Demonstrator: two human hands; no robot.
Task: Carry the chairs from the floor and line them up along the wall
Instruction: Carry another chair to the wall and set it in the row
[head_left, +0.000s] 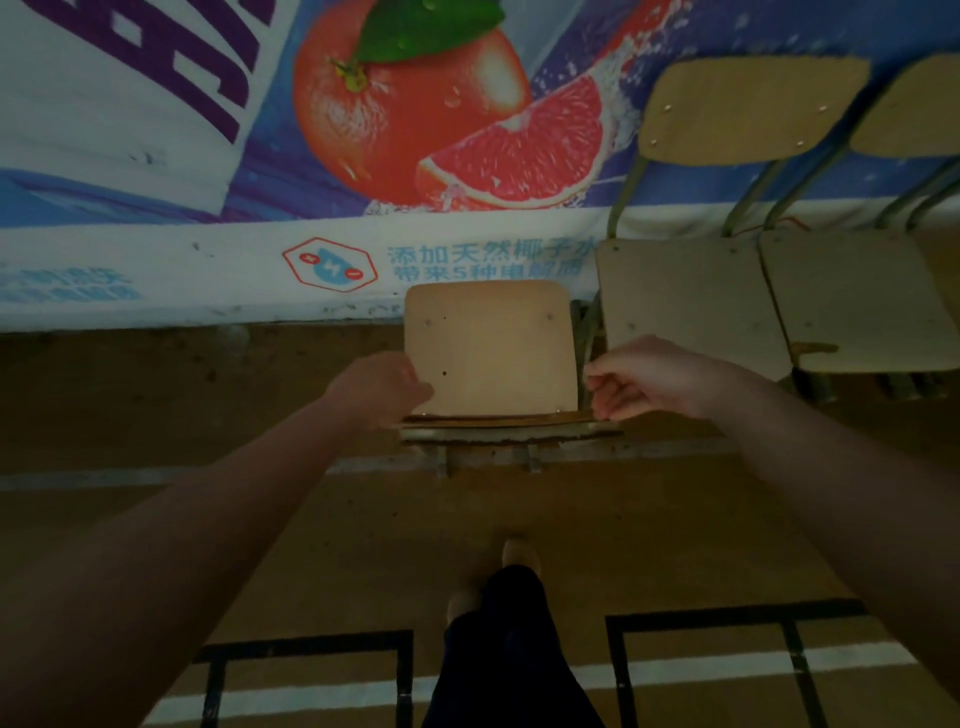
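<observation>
Item: chair (491, 348), floor's far edge by the wall (208, 270), just beside two lined-up chairs (691, 296). My left hand (384, 387) and right hand (644, 379): fingers (613, 400) grip its backrest. Hazard: swinging it into the neighbours.

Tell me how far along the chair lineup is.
Done: a first chair and a second chair stand side by side against the wall. In hand: the left hand and right hand grip a third chair at its sides, just left of that row. Left: settling it in line; any further chairs are out of view.
</observation>
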